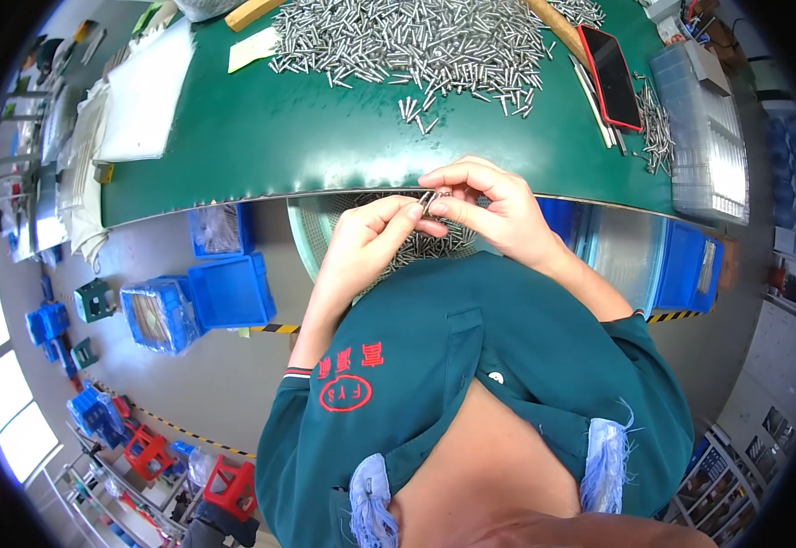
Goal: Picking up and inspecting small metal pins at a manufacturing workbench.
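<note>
Both of my hands meet just at the table's near edge. My left hand (372,236) is closed, its thumb and forefinger pinching small metal pins (428,199). Against the same pins lie the thumb and fingers of my right hand (498,212), also closed. How many pins each hand has, I cannot tell. Below the hands, a pale green basket (305,239) holds many more metal pins, partly covered by my hands and shirt. Across the table spreads a large heap of loose silvery pins (407,41), with a few strays (413,114) at its near side.
The green tabletop (270,128) carries a red-edged phone (610,78), thin sticks (592,100), a smaller pin pile (656,128) and clear plastic boxes (704,128). Wooden bars (250,13) flank the heap. A white sheet (147,91) lies left. Blue crates (232,290) stand on the floor.
</note>
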